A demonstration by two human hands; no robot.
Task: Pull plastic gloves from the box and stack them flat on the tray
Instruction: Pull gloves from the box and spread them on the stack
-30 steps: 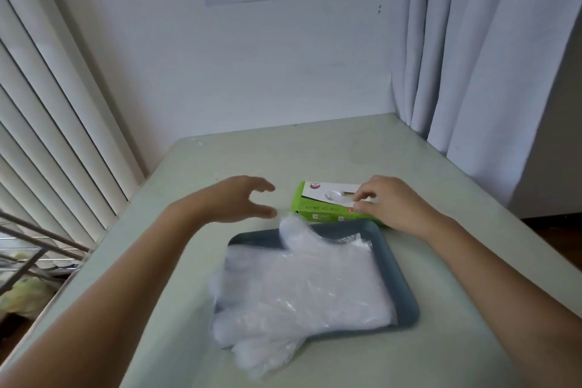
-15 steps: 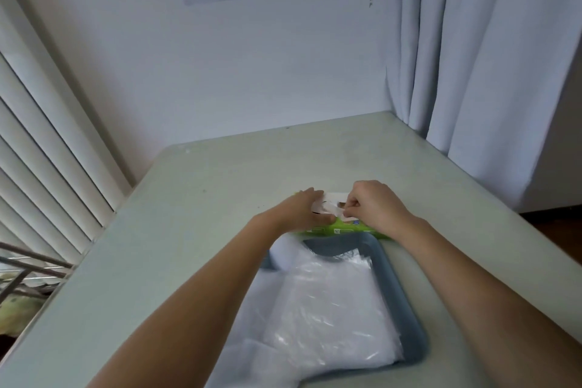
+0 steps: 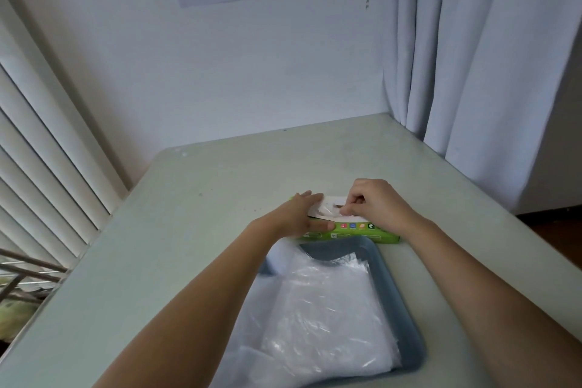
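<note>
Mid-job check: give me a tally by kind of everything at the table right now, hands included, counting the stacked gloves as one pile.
Glove box: 1
Tray: 1
Pile of gloves on the tray: 1 (too sheer to count singly)
Glove at the box opening: 1
Hands: 2, left hand and right hand
Total: 6

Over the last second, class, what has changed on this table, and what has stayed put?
The left hand moved right from beside the box and now presses flat on its left end. The right hand stayed at the opening, pinching the glove there. Box, tray and stacked gloves kept their places.
</note>
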